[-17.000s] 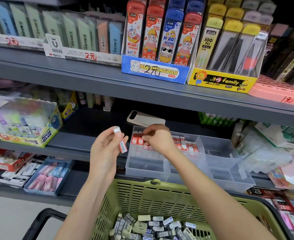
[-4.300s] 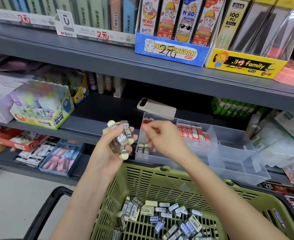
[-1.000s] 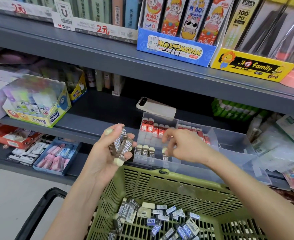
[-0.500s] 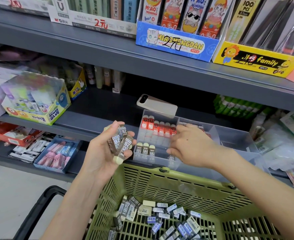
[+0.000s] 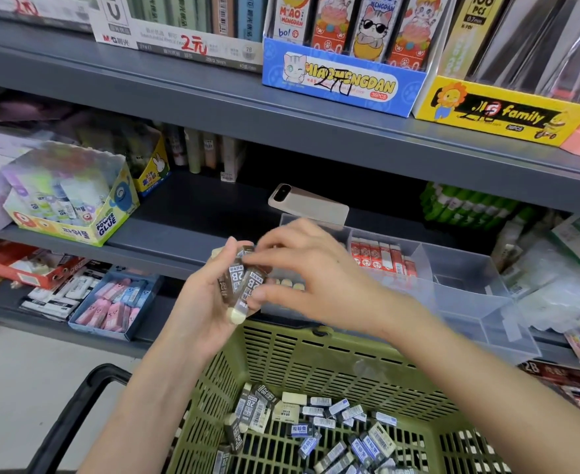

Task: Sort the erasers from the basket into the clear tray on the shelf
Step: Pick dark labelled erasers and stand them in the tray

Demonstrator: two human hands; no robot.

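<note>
The right hand's fingers [image 5: 268, 256], back from the clear plastic compartment tray [image 5: 459, 278] at the grey shelf's [image 5: 165, 241] front edge, curl over a bunch of brown-sleeved, cream-ended 2B erasers [image 5: 244, 283], apparently for another pick. Blur hides whether they pinch one. The left hand [image 5: 203, 302] grips the bunch, long axes near upright, above the green slatted plastic basket [image 5: 316, 357], where many erasers remain.

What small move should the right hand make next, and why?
Probably pinch one eraser from the bunch of 2B erasers that the left hand grips, then carry it to the clear tray: the right hand is at that bunch, and the tray has room.
</note>
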